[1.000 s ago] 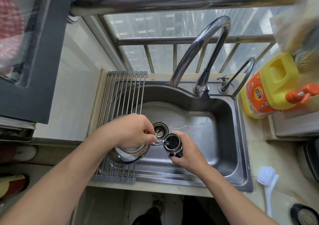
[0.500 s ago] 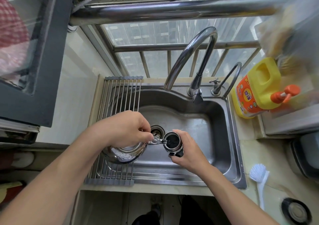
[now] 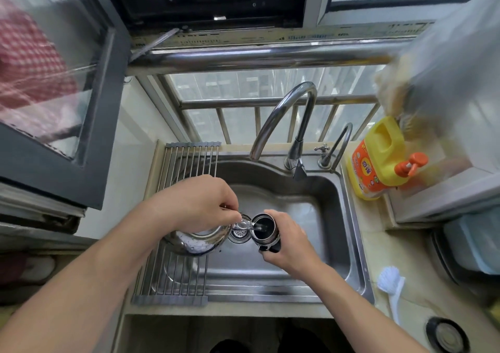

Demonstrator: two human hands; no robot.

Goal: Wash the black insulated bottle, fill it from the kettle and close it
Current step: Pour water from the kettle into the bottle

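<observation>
Stainless sink sits below a barred window, its left part bridged by a roll-up drying rack whose front edge lies along the sink's front rim. Left hand, fingers curled, grips the top of a steel kettle, tipped just above the rack's right edge so its spout reaches over the open mouth of the black bottle. Right hand wraps round the bottle's body, holding it upright over the basin just beside the drain. Bare steel stretches from the bottle to the sink's right wall. Behind, the faucet head hangs well apart from both hands, with 1 smaller tap beside it. On the right counter stands a yellow detergent jug with an orange label, its writing too blurred to read. A white brush lies near the rim, and a round dark lid lies further forward.
</observation>
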